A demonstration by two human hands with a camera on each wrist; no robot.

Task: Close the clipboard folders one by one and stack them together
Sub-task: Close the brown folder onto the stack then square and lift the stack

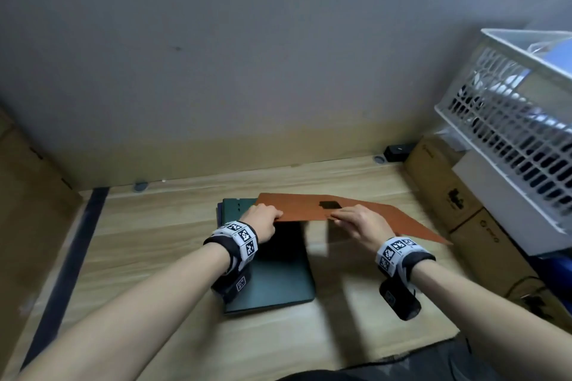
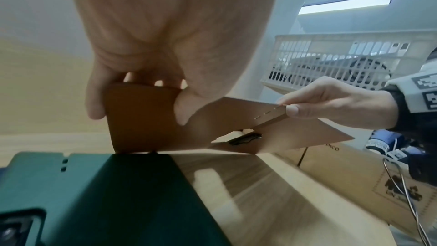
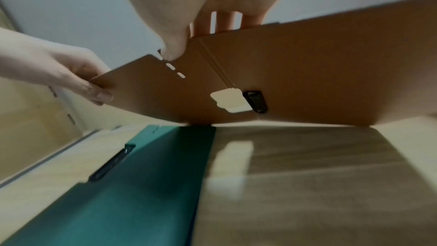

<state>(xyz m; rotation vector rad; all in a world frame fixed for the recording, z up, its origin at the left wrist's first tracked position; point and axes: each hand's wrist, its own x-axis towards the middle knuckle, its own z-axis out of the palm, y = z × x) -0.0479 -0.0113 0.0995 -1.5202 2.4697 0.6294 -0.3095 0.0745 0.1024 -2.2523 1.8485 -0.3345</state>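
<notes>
Orange clipboard folder (image 1: 346, 213) open, held above the wooden desk (image 1: 154, 235) | left hand (image 1: 263, 223) pinches its left edge, right hand (image 1: 360, 223) pinches near the spine | green folder (image 1: 272, 272) closed, directly below left grip | cardboard boxes (image 1: 448, 195), white basket (image 1: 510, 139) right of right grip.

Dim, even indoor light from a ceiling lamp (image 2: 345, 5). Soft shadow under the brown folder (image 1: 356, 210) on the bench (image 1: 154, 241). Strong wide-angle bending at edges. Motion blur throughout; wrist views soft, palms out of focus.
</notes>
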